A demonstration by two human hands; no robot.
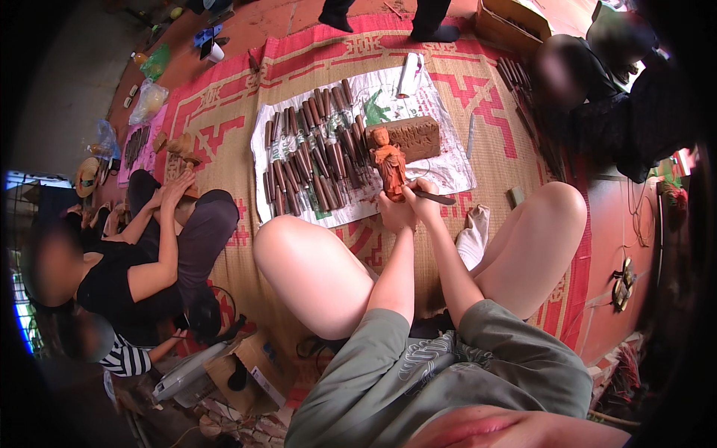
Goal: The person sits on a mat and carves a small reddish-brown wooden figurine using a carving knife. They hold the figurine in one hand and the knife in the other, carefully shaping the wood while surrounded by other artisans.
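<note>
A carved reddish-wood statuette [389, 163] of a robed figure stands nearly upright in front of me. My left hand [397, 213] is closed around its base. Close beside it, my right hand [421, 191] grips a carving tool; its dark handle [439, 198] sticks out to the right, and its working tip is hidden by the fingers and the figure. Just behind the statuette lies a brown carved wooden block [415, 138]. Rows of wooden-handled carving tools [308, 153] cover a white printed sheet [457, 173] to the left.
A red-and-tan woven mat [224, 149] spreads under everything. At left, a seated person [142, 261] handles a wooden carving [179, 153]. Another person [620, 97] sits at right beside more tools [523, 97]. Someone's feet [433, 33] are at the far edge. A cardboard box [261, 366] stands behind left.
</note>
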